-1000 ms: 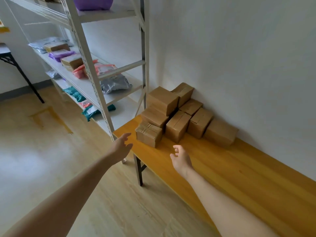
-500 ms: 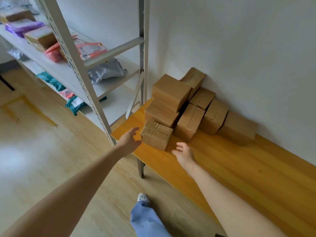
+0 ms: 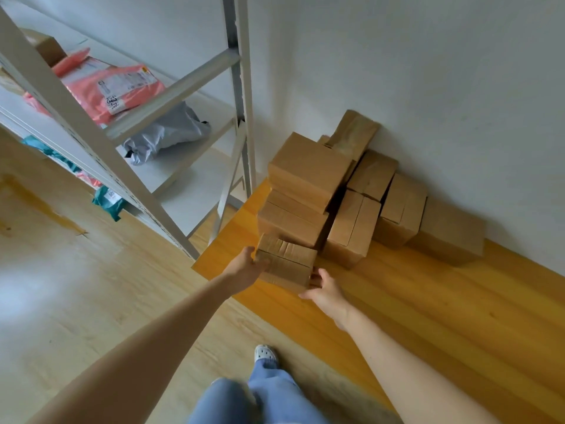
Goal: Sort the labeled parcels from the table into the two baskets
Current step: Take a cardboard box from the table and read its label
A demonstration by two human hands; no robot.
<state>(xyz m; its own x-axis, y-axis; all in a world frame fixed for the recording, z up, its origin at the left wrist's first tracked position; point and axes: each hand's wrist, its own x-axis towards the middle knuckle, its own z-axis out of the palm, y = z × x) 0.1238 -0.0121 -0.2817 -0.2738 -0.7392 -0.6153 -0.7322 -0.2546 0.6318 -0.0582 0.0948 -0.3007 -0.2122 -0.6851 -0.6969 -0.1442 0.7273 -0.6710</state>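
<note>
A small taped cardboard parcel (image 3: 286,261) sits at the near left corner of the orange wooden table (image 3: 428,307). My left hand (image 3: 244,266) presses on its left end and my right hand (image 3: 325,289) on its right end, so both hands grip it. Behind it, several more brown cardboard parcels (image 3: 308,171) are piled against the white wall, some stacked on others. No labels show on them. No basket is in view.
A grey metal shelf rack (image 3: 101,154) stands left of the table, holding a pink mailer (image 3: 116,90), a grey bag (image 3: 166,133) and green packets (image 3: 111,201). My legs and one white shoe (image 3: 265,353) are on the wood floor below.
Both hands have reached forward and closed on the ends of the small parcel. I have stepped nearer, so the pile looks larger and my legs have come into view.
</note>
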